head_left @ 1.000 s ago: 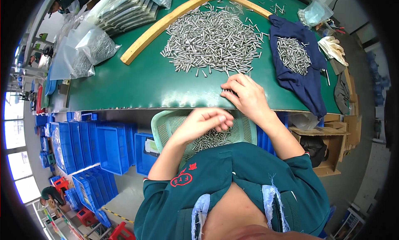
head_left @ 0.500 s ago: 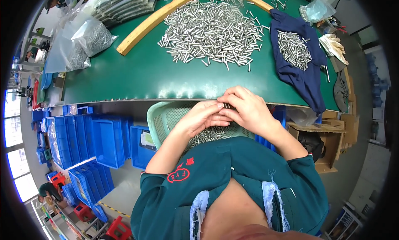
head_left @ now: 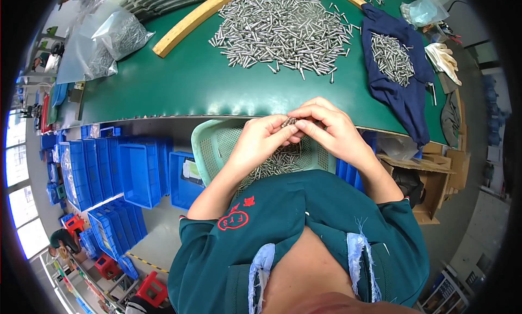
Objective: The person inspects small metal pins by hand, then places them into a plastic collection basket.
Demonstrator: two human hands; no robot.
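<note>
From where I stand, the green desk (head_left: 163, 94) takes up most of the view, and spread on it is a broad heap of silvery metal pins (head_left: 283, 34). Below its near edge sits a pale green basket (head_left: 204, 146) with more loose pins (head_left: 280, 164) inside. A navy cloth (head_left: 389, 102) lies to the right, bearing a smaller pile of pins (head_left: 392, 58). The left hand (head_left: 255, 141) and right hand (head_left: 336, 133) meet just over the basket, close to the desk's edge. Smallest of all is a little bunch of pins (head_left: 290, 122), pinched between the fingers of both hands, above the basket.
</note>
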